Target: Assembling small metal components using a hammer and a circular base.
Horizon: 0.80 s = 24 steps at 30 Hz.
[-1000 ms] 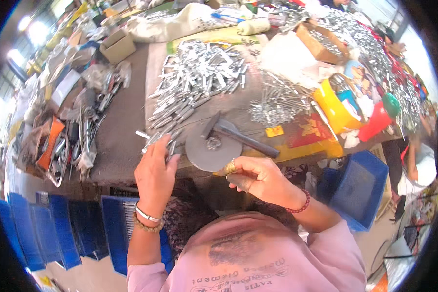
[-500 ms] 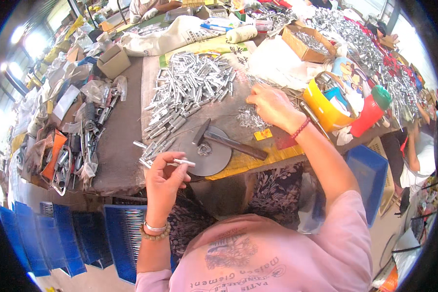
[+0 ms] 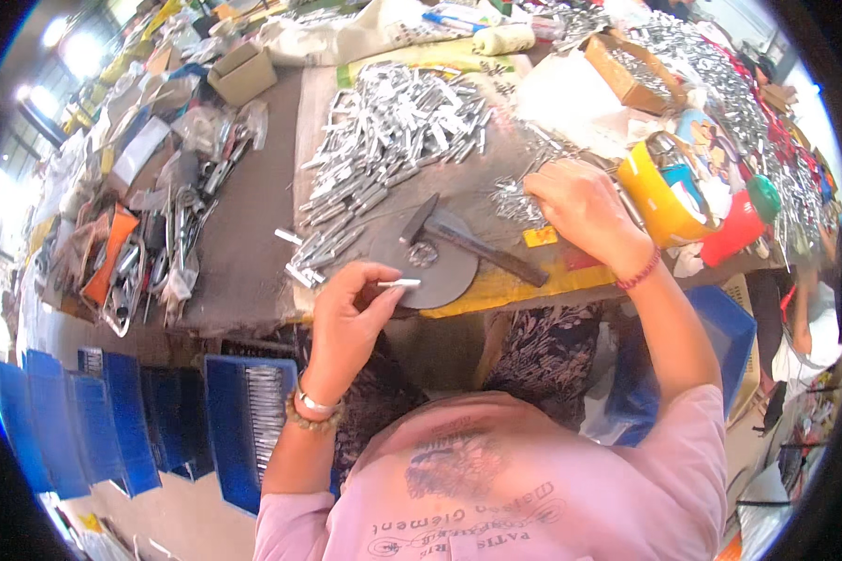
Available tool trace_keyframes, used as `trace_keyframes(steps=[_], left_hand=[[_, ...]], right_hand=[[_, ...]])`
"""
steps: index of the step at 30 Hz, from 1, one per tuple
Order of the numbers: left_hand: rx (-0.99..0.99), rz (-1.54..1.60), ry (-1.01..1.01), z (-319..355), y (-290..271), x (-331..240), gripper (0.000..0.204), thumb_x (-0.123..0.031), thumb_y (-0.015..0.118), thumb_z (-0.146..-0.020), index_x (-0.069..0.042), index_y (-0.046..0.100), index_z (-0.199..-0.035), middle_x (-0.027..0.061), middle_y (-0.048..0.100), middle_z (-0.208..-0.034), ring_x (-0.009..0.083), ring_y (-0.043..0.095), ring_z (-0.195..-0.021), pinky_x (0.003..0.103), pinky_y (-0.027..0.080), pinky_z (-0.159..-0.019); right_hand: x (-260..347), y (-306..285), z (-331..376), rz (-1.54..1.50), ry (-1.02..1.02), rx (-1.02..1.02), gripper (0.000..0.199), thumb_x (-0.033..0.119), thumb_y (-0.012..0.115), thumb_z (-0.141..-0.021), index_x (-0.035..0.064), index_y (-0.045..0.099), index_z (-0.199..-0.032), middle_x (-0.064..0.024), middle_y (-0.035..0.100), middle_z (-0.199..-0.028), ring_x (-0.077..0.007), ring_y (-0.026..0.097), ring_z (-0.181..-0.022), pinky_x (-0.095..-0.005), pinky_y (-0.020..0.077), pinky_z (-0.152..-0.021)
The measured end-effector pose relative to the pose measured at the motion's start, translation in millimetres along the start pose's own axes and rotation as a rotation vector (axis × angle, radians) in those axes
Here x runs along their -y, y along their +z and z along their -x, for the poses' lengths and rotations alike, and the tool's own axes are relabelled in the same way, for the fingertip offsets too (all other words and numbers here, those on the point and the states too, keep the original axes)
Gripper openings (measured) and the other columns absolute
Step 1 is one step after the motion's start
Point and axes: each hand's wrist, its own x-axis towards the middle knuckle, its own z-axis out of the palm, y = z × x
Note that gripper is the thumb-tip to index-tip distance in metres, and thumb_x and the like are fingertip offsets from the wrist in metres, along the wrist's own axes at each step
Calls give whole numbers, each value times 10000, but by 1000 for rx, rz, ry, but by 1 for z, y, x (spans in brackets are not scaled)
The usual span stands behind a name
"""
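Note:
My left hand (image 3: 348, 313) pinches a short silver metal tube (image 3: 400, 282) between thumb and fingers, just over the near edge of a round grey metal plate (image 3: 449, 288). A hammer (image 3: 482, 251) lies across that plate, beside a small cluster of metal bits (image 3: 423, 253). My right hand (image 3: 589, 213) is curled at a small heap of fine metal pieces (image 3: 513, 200); whatever its fingertips grip is hidden. Beyond the plate spreads a large pile of silver tubes (image 3: 398, 140). A yellow tag (image 3: 540, 237) sits below the small heap.
On the right stand a yellow tub (image 3: 660, 208), a red container with a green lid (image 3: 732, 234) and a cardboard box (image 3: 617, 89) of metal parts. Tools and plastic bags clutter the left side around an orange piece (image 3: 110, 252). Blue bins (image 3: 225, 421) flank me below the table.
The whole view has shifted, with the table higher and further right. My left hand has turned, its fingers more closed around the tube. My right hand stays at the small heap.

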Motion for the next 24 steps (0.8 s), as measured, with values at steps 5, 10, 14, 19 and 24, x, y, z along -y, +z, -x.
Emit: trace_keyframes(steps=[5, 10, 14, 19, 24], left_hand=[[1, -405, 334, -2, 0, -2, 161, -14, 816, -949, -28, 793, -1107, 68, 686, -986, 193, 670, -856, 325, 538, -742], [5, -610, 435, -3, -1, -10, 192, -21, 841, -923, -38, 816, -1112, 107, 680, -998, 254, 690, -912, 341, 551, -796], [10, -625, 440, -4, -1, -10, 191, -14, 846, -913, -35, 819, -1100, 109, 681, -1001, 271, 690, -917, 348, 552, -812], [11, -554, 390, -5, -1, -8, 196, 12, 848, -892, -32, 820, -1081, 91, 679, -991, 248, 682, -915, 337, 547, -814], [11, -558, 403, -5, -3, -6, 203, 19, 856, -880, -28, 823, -1074, 83, 667, -975, 227, 671, -922, 324, 538, -814]], right_hand=[[87, -7, 6, -229, 79, -52, 136, 31, 710, -877, 90, 744, -995, -103, 652, -927, -328, 709, -904, -473, 592, -808], [124, 11, 11, -257, 97, -14, 84, 43, 717, -867, 85, 729, -939, -82, 613, -957, -297, 697, -909, -450, 591, -801], [127, 18, 11, -242, 80, -60, 46, 55, 721, -854, 86, 707, -884, -76, 600, -930, -292, 670, -915, -434, 566, -810], [126, 19, 9, -239, 64, -63, 41, 65, 724, -853, 94, 710, -878, -70, 601, -928, -289, 657, -916, -431, 547, -812], [126, 22, 7, -253, 60, -72, 27, 80, 723, -859, 99, 711, -874, -69, 602, -918, -288, 659, -919, -428, 546, -812]])
